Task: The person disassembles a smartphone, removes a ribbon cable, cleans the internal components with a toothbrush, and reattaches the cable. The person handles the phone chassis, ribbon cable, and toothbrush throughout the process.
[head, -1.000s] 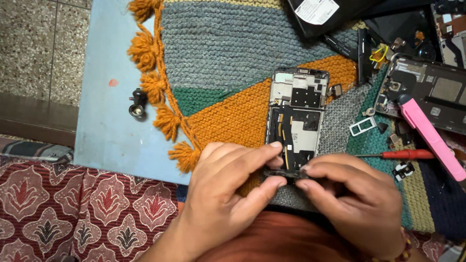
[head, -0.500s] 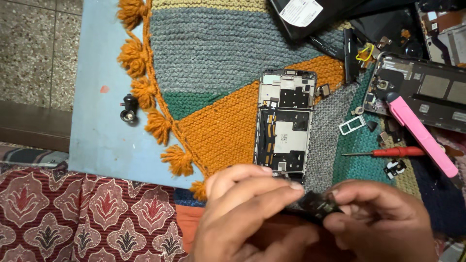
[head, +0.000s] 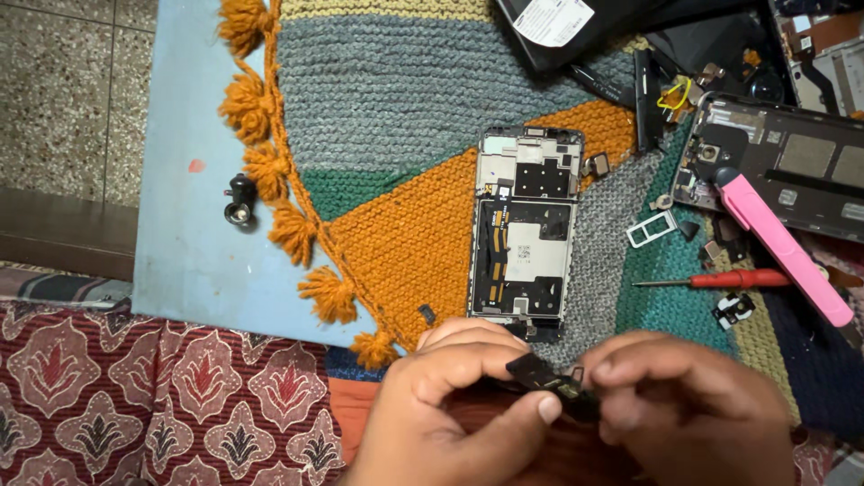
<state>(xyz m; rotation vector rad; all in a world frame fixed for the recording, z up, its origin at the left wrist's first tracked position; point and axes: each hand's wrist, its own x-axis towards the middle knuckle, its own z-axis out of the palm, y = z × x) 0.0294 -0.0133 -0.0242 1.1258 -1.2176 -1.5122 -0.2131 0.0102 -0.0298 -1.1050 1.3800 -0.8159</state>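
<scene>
Fingers (head: 504, 371) of my left hand (head: 441, 409) and those of my right hand (head: 693, 405) are closed from both sides on a small black phone part (head: 551, 384), thumb and forefinger pinching it at each end. It sits in the air between the hands, just below the opened phone frame (head: 524, 243), which lies flat on the knitted mat (head: 405, 99).

To do this well, I judge I should keep the pinch light and on the edges, hold the part level, and work directly over the mat so that anything that slips off lands on wool rather than on the blue bench (head: 180, 252). I would keep both hands low and steady and turn the part slowly.

Counting what I can see: one phone frame in the middle, one red screwdriver (head: 720, 280) to its right, one pink pry tool (head: 783, 252) lying slanted above that, one white card tray (head: 650, 229), one second opened phone body (head: 801, 166) at the upper right, and one small black camera module (head: 239, 200) alone on the bench at the left. The loose bits near the screwdriver are too small to count.
</scene>
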